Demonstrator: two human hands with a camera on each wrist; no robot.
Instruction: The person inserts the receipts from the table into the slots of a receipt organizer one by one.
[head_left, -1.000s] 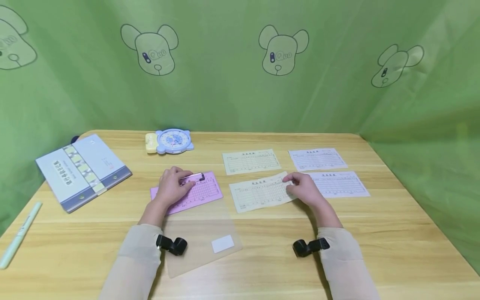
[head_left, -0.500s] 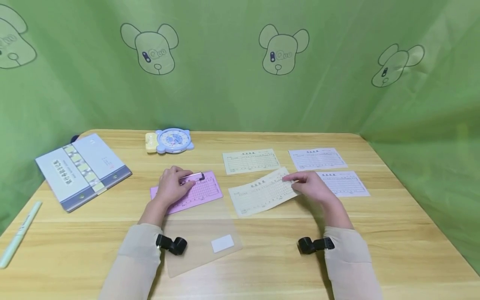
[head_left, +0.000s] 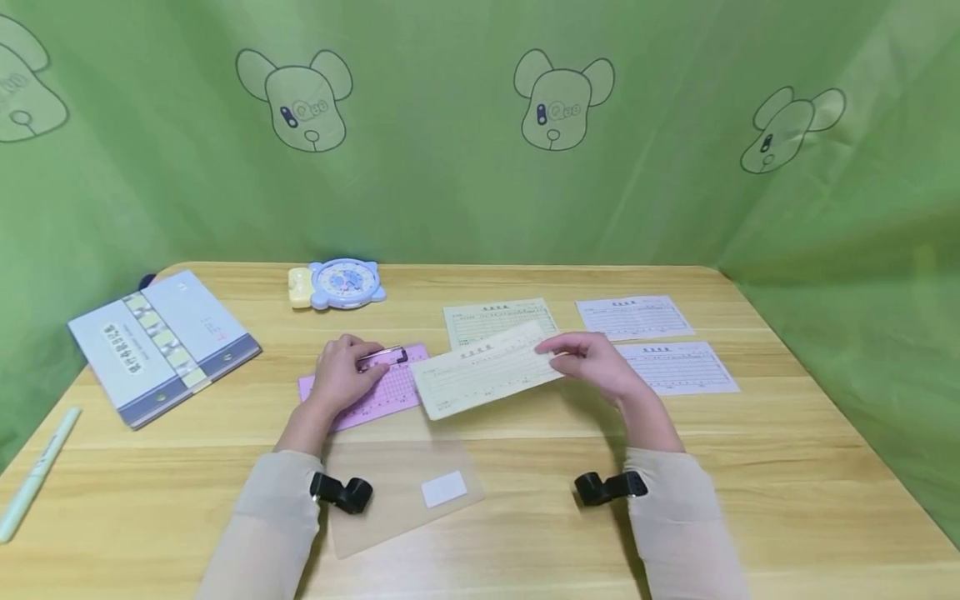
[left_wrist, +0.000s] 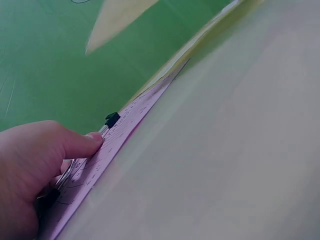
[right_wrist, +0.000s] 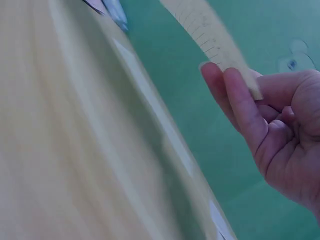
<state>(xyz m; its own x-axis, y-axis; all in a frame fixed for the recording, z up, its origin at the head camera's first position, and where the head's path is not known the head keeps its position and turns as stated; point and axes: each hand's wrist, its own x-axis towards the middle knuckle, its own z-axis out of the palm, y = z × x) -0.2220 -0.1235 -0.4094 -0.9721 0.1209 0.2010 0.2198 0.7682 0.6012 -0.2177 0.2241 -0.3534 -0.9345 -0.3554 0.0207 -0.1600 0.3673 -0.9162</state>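
Note:
My left hand (head_left: 343,373) holds the metal clip (head_left: 384,358) of a small pink clipboard (head_left: 386,392), whose surface bears a printed grid form. In the left wrist view the thumb (left_wrist: 82,145) lies on the clip. Between thumb and fingers, my right hand (head_left: 600,367) pinches a pale yellow-green printed slip (head_left: 480,375) by its right end. The slip is raised, tilted, and overlaps the clipboard's right edge in the head view. The right wrist view shows the slip (right_wrist: 210,37) bending away from the fingertips.
Another yellow-green slip (head_left: 495,315) and two white slips (head_left: 633,318) lie behind and to the right. A translucent sheet (head_left: 390,500) with a white label lies in front. Leftward are a blue-grey binder (head_left: 165,346), a pale green pen (head_left: 37,479) and a blue toy clock (head_left: 347,283).
My right hand has lifted the yellow-green slip off the table and carried it leftward to the clipboard. The left hand stays on the clip.

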